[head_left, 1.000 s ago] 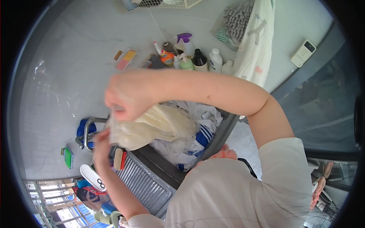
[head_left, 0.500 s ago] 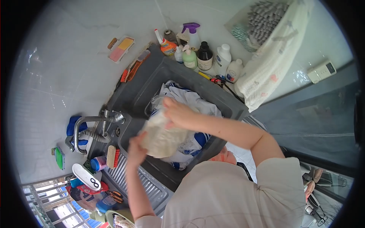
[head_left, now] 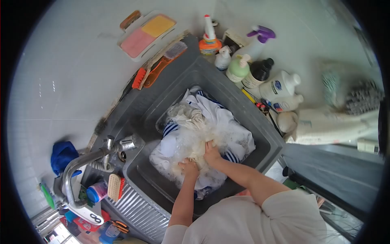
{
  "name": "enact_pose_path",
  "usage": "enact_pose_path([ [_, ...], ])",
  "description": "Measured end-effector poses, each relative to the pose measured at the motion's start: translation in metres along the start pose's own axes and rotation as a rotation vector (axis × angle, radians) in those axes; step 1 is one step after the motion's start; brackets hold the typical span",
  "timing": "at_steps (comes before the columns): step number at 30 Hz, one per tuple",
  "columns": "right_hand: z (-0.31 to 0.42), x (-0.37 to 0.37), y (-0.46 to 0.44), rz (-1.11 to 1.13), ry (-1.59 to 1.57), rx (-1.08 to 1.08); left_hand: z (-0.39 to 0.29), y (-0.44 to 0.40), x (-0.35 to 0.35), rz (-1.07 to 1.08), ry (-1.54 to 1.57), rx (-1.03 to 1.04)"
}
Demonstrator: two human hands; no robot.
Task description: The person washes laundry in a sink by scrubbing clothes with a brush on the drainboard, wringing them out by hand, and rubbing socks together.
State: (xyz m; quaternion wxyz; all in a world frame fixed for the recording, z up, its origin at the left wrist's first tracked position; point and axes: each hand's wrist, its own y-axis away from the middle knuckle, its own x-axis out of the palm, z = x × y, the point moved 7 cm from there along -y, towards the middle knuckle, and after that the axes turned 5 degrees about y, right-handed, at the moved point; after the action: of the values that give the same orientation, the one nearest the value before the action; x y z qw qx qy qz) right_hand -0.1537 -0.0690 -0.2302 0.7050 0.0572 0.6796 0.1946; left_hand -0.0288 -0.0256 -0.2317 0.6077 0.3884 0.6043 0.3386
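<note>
A dark grey sink (head_left: 264,140) holds soapy, wet laundry. In its middle lies a cream cloth (head_left: 197,153), partly covered by suds. My left hand (head_left: 189,167) is closed on the near side of this cloth, fingertips half lost in foam. Just to its right, my right hand (head_left: 211,152) grips the same cloth with its fingers curled in. Around them spreads a white garment (head_left: 221,114) with blue stripes, wet and bunched. Farther back is a crumpled cream fabric (head_left: 187,116); whether it belongs to the held cloth I cannot tell.
A metal faucet (head_left: 75,173) reaches over the left side, near a wooden scrub brush (head_left: 114,187) and ribbed washboard area (head_left: 140,211). Along the back rim stand several bottles, including a green pump bottle (head_left: 238,70). An orange-handled brush (head_left: 159,69) lies on the back-left ledge.
Both hands have lowered the cream cloth from above the laundry into the suds and come closer together. The view has shifted nearer to the sink.
</note>
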Motion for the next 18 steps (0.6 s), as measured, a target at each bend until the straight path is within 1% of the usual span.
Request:
enact_pose_path([
  [1,0.001,-0.001,-0.012,0.019,0.015,-0.016,0.006,-0.001,-0.006,-0.018,0.355,-0.076],
  [2,-0.007,0.013,-0.022,0.236,-0.235,0.147,0.012,0.002,-0.008,-0.035,0.704,-0.162],
  [3,-0.010,0.028,-0.022,0.452,-0.483,0.318,0.013,-0.004,0.002,-0.021,0.720,-0.172],
  [4,-0.008,0.030,-0.025,0.466,-0.474,0.310,0.009,-0.014,0.015,-0.050,0.666,-0.099],
  [5,-0.006,0.028,-0.029,0.452,-0.447,0.247,0.005,-0.023,0.026,-0.085,0.610,-0.022],
  [6,-0.007,0.027,-0.031,0.434,-0.419,0.187,0.005,-0.030,0.049,-0.084,0.621,-0.022],
  [8,-0.014,0.016,-0.031,0.385,-0.361,0.067,0.003,-0.032,0.053,-0.694,0.490,0.097],
  [9,-0.017,0.014,-0.029,0.356,-0.334,0.006,0.007,-0.047,0.051,-0.705,0.496,0.096],
  [10,-0.018,0.007,-0.024,0.326,-0.311,-0.053,0.008,-0.079,0.074,-0.197,0.318,0.113],
  [11,-0.020,-0.004,-0.021,0.291,-0.287,-0.111,0.016,-0.082,0.100,0.304,0.126,0.124],
  [12,-0.024,-0.013,-0.019,0.251,-0.258,-0.166,0.023,-0.069,0.088,0.284,0.125,0.128],
  [14,-0.033,-0.034,-0.017,0.171,-0.196,-0.275,0.026,-0.008,0.006,-0.417,0.420,0.420],
  [15,-0.037,-0.045,-0.015,0.135,-0.162,-0.331,0.034,0.007,-0.011,-0.436,0.421,0.426],
  [16,-0.043,-0.058,-0.011,0.129,-0.150,-0.336,0.037,0.023,-0.028,-0.484,0.441,0.515],
  [17,-0.050,-0.076,-0.004,0.111,-0.209,-0.329,0.035,0.043,-0.040,-0.527,0.464,0.599],
  [18,-0.052,-0.095,0.006,0.096,-0.275,-0.322,0.036,0.068,-0.047,-0.529,0.473,0.591],
])
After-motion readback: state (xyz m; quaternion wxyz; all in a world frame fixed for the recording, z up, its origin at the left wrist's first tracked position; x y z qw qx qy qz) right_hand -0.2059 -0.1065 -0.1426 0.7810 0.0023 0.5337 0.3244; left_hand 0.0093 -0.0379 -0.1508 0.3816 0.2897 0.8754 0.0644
